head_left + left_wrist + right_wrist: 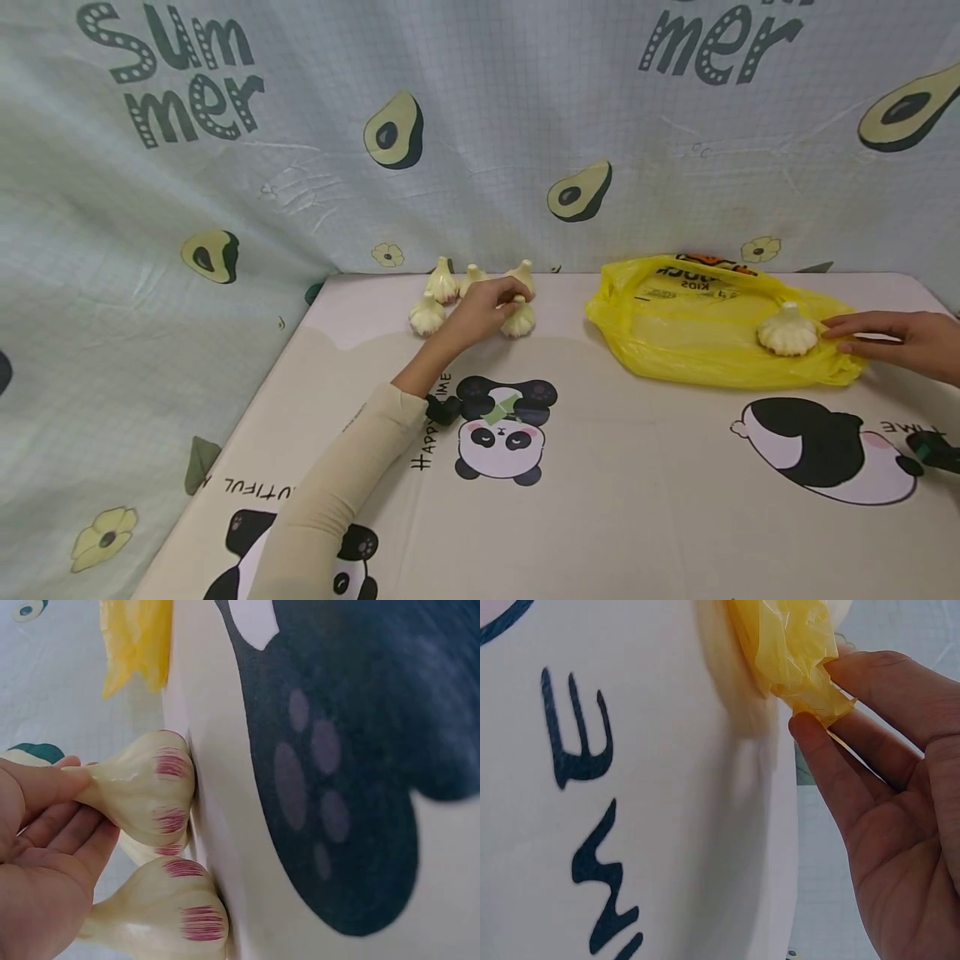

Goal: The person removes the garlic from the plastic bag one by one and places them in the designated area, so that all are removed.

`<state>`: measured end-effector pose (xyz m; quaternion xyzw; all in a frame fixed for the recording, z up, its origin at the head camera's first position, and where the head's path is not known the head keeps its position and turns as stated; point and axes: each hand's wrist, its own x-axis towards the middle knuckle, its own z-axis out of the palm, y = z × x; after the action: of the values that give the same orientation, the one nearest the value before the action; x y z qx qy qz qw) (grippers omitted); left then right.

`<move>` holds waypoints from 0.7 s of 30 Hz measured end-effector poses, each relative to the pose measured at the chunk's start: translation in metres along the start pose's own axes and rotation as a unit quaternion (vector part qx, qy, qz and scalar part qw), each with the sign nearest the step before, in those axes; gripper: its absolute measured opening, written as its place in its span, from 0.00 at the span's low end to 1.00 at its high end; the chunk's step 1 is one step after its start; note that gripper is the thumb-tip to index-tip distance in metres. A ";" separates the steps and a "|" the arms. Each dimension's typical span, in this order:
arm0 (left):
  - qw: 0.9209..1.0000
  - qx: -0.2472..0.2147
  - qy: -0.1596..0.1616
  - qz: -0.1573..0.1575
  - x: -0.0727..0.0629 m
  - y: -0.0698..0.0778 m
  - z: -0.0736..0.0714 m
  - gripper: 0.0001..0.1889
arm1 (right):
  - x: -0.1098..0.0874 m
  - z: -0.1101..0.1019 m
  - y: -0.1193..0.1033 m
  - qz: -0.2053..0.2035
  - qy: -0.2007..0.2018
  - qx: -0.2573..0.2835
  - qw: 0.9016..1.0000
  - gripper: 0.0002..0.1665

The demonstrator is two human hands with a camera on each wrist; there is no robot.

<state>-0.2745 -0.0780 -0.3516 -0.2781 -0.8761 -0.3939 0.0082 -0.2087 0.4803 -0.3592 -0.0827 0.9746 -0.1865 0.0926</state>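
Observation:
At the back of the table, my left hand [487, 307] pinches a garlic bulb [519, 320] by its stem. In the left wrist view, thumb and fingers meet at the stem of this pale bulb [146, 787] with purple streaks, its base right at the tabletop. Another garlic bulb [161, 911] sits close beside it. My right hand [900, 337] is at the right end of a yellow plastic bag [675, 333] lying flat. The bag's crumpled edge [810, 690] lies between thumb and fingers in the right wrist view. One garlic bulb [787, 331] rests on the bag near the fingertips.
Several more garlic bulbs [427, 315] stand around the left hand near the table's back edge. Behind the table hangs a curtain [480, 192] printed with avocados. Printed pandas and lettering mark the pale tablecloth [600, 500].

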 end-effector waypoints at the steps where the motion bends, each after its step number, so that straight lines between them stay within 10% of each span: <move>1: 1.000 0.001 -0.001 -0.001 0.000 0.000 0.000 0.09 | 0.000 0.000 0.000 0.002 0.000 -0.001 1.000 0.19; 21: 0.999 0.002 0.003 0.032 -0.003 -0.004 -0.005 0.09 | -0.001 0.004 -0.001 0.002 0.015 -0.001 1.000 0.19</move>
<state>-0.2752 -0.0848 -0.3519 -0.3047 -0.8674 -0.3926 0.0238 -0.2073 0.4785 -0.3620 -0.0782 0.9763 -0.1863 0.0780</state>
